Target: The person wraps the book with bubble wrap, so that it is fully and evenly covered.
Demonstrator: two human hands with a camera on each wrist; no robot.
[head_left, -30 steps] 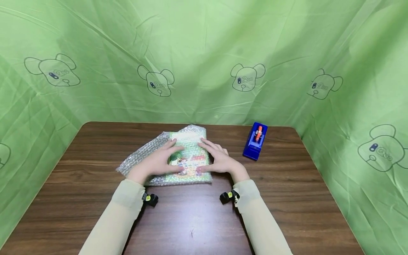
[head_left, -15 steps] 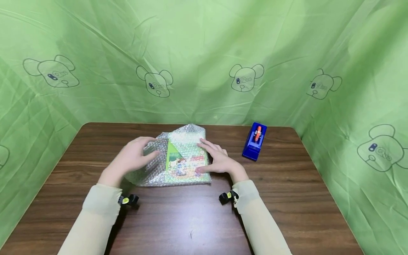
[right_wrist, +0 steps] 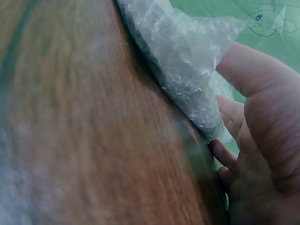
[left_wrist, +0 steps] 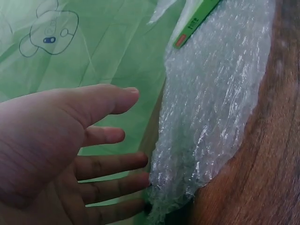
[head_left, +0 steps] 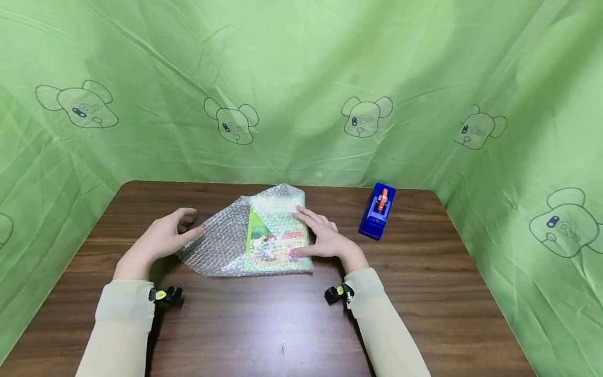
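Observation:
A book (head_left: 273,246) with a green cover and cartoon figures lies on the table, partly covered by bubble wrap (head_left: 221,235). A folded layer of the wrap lies over its upper right part, and a wide flap spreads out to the left. My right hand (head_left: 326,238) holds the wrapped right edge, thumb on top and fingers along the side. In the right wrist view its thumb overlaps a raised corner of the bubble wrap (right_wrist: 187,51). My left hand (head_left: 162,235) hovers at the flap's left end with fingers apart, and the left wrist view shows nothing in it.
A blue tape dispenser (head_left: 377,212) with an orange roll stands to the right behind my right hand. The brown wooden table (head_left: 424,293) ends at a green curtain (head_left: 301,104) at the back and sides.
My left hand has lifted off the book and moved left past the wrap. The left flap of bubble wrap has spread open, uncovering more of the cover. My right hand has stayed in place.

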